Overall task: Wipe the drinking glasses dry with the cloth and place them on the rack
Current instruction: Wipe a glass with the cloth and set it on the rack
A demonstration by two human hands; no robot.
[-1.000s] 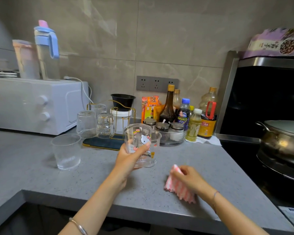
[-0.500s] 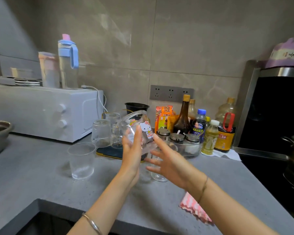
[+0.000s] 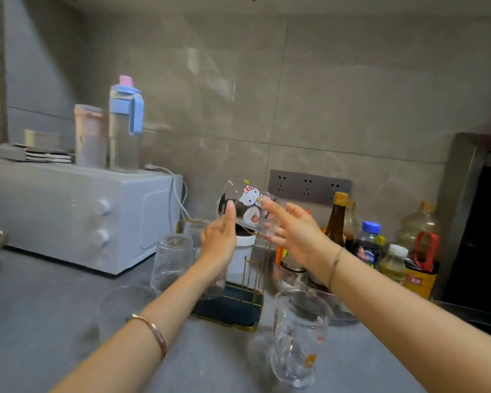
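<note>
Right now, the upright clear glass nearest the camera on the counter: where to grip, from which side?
Grip the clear glass round its mid wall, coming from the near side. It stands upright, mouth up, with round sides. The rack sits at its back left and jars behind, so the near side looks freest.

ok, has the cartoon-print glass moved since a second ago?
Yes. The cartoon-print glass has gone up and back: it was well below the wall socket panel, now it is level with its left end, over the rack.
</note>
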